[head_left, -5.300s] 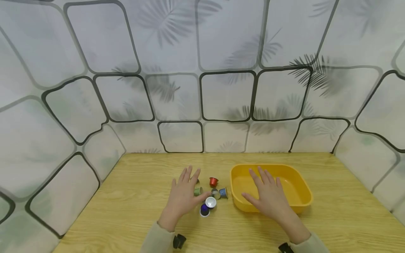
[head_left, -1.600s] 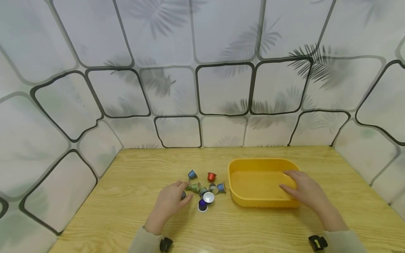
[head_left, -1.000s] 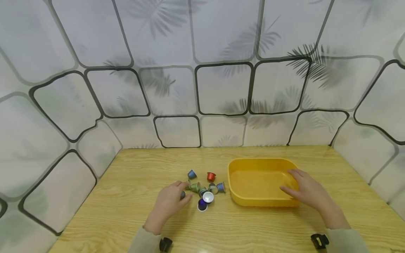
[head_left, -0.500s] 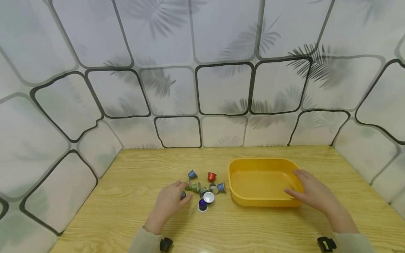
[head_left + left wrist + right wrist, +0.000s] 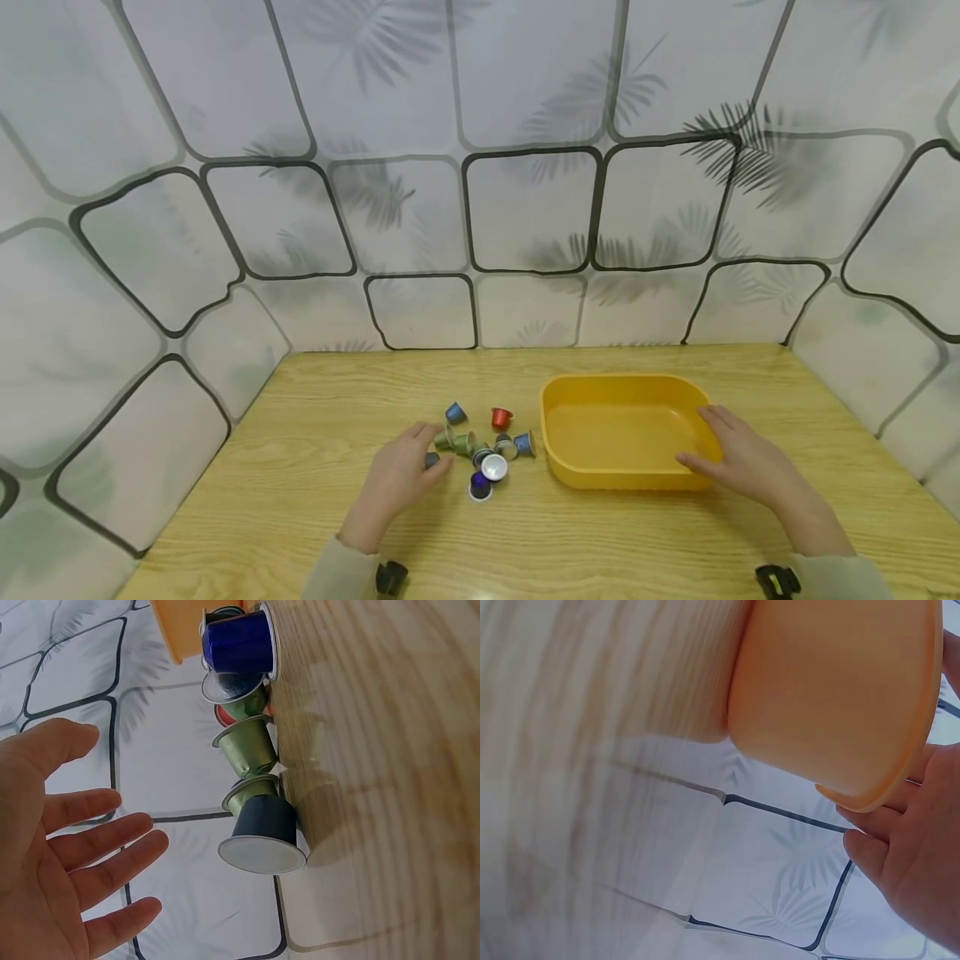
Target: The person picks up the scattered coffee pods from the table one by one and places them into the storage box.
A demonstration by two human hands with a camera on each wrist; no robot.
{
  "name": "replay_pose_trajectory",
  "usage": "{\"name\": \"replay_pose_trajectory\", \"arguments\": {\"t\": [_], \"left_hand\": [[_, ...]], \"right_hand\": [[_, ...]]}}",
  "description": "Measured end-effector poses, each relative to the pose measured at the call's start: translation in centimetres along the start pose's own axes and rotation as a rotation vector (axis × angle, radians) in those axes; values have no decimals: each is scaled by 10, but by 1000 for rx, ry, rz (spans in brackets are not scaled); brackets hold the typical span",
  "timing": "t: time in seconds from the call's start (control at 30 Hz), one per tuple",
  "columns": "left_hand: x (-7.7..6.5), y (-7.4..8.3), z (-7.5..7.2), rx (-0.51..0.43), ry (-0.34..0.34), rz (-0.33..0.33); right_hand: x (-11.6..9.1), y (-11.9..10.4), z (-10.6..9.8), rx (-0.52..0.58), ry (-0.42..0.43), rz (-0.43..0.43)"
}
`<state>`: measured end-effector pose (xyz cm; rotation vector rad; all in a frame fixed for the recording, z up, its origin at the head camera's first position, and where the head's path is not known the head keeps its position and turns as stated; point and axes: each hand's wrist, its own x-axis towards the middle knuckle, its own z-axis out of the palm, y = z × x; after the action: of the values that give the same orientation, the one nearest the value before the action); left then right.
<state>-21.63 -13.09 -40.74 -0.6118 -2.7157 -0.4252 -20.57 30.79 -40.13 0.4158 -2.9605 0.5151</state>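
Left hand point(image 5: 392, 477) beside dark capsule point(image 5: 265, 819), grip wide; right hand point(image 5: 748, 460) at rim of yellow bin point(image 5: 626, 481), grip also wide (contact unclear).

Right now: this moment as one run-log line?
left hand: holds nothing, beside dark capsule | right hand: at right rim of tray, contact unclear | capsules: on table, left of tray

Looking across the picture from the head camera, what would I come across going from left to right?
Left hand → blue capsule at the back → purple-blue capsule nearest the viewer → red capsule → blue capsule beside the tray → yellow tray → right hand.
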Motion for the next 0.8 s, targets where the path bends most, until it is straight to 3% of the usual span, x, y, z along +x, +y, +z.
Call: {"name": "replay_pose_trajectory", "arguments": {"t": [0.27,0.6,0.8], "left_hand": [[1,-2,-3,-87,3,-70],[9,-8,-4,-111,-11,-65],[13,-13,-8,-135,-72,-76]], "right_hand": [[-2,3,1,54,-48,-4],[-5,4,-1,97,-91,20],[-3,3,-1,105,-98,14]]}}
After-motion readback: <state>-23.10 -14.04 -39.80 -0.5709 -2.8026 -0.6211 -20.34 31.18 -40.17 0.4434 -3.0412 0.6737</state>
